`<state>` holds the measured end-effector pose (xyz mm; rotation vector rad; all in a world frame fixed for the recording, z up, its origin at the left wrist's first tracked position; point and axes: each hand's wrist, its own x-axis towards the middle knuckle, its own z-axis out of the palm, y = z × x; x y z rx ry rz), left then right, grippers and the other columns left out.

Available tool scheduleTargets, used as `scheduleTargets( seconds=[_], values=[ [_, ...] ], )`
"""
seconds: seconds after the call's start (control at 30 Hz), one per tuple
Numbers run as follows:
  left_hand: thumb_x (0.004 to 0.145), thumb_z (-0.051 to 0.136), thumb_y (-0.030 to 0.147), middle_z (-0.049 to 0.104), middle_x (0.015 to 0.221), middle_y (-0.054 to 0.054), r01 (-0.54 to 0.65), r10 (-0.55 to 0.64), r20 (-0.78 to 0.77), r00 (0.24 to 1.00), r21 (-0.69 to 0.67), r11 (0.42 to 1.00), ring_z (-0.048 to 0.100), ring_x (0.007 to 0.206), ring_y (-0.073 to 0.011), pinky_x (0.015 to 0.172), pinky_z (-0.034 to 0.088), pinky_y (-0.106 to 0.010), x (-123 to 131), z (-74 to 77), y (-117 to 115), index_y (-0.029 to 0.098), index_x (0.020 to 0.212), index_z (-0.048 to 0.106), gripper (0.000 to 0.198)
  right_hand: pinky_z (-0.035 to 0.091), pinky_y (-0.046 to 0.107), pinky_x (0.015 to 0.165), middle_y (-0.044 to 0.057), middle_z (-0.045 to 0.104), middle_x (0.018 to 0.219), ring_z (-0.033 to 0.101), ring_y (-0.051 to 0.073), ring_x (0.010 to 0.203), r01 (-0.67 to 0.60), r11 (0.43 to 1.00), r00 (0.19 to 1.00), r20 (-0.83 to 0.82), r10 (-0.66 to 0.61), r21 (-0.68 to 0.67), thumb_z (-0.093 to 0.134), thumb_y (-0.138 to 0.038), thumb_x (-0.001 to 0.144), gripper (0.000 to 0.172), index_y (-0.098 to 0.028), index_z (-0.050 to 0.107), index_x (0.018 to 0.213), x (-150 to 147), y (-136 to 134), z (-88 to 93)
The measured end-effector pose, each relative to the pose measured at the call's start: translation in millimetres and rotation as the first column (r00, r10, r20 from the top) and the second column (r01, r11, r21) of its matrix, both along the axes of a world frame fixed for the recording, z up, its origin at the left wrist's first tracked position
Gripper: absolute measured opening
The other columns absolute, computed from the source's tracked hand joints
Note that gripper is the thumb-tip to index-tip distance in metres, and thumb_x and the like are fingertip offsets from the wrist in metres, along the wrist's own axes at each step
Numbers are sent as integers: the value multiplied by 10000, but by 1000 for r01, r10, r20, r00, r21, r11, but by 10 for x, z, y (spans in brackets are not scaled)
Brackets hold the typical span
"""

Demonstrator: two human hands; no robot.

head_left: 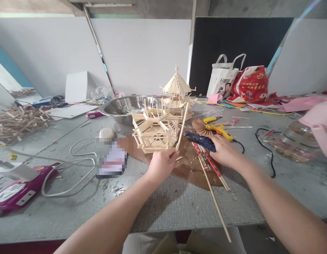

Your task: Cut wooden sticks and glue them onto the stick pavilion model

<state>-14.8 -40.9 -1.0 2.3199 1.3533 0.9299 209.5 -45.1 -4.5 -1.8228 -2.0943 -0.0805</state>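
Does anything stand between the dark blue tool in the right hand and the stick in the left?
Nothing visible: an open gap separates the dark blue tool in the right hand from the stick in the left hand.

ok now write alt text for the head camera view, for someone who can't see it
A person's left hand holds a thin wooden stick and the right hand a dark blue tool over a grey table. Ahead stands an open stick framework; behind it are a pointed-roofed stick pavilion and a metal bowl.
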Motion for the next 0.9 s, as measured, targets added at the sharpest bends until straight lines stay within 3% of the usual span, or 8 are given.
scheduleTargets(
  seconds=[0.13, 0.27, 0.63, 0.9],
  values=[
    [776, 399, 241, 362, 428, 52, -37, 39, -30, 999, 48, 998, 330, 453, -64, 484, 271, -174, -4, -2, 13, 159, 475, 366, 313, 372, 329, 837, 108, 531, 1083, 477, 230, 1007, -102, 992, 989, -98, 110, 80, 470, -157, 659, 484, -150, 445, 1142, -66, -39, -26],
    [769, 402, 216, 401, 439, 40, -72, 81, -82, 993, 109, 991, 362, 461, -72, 492, 284, -182, 4, -7, 18, 159, 498, 439, 280, 391, 316, 787, 104, 545, 1041, 508, 217, 945, -117, 992, 982, -146, 123, 48, 471, -133, 655, 449, -154, 464, 1103, -142, -87, -6],
    [783, 409, 183, 519, 500, 10, -16, 68, -195, 979, 260, 965, 440, 460, -83, 481, 303, -199, 6, -32, 0, 158, 586, 525, 229, 351, 313, 832, 101, 511, 1045, 458, 218, 976, -156, 988, 983, -96, 156, 3, 468, -114, 647, 528, -143, 403, 1170, -288, -175, 11],
    [771, 403, 144, 585, 580, -15, 9, 59, -244, 968, 268, 963, 522, 516, -104, 498, 341, -205, -5, -72, 21, 159, 652, 562, 199, 336, 337, 857, 128, 500, 1096, 439, 244, 1009, -133, 991, 991, -22, 133, 9, 477, -156, 639, 518, -113, 429, 1153, -308, -167, 0]
  ],
)
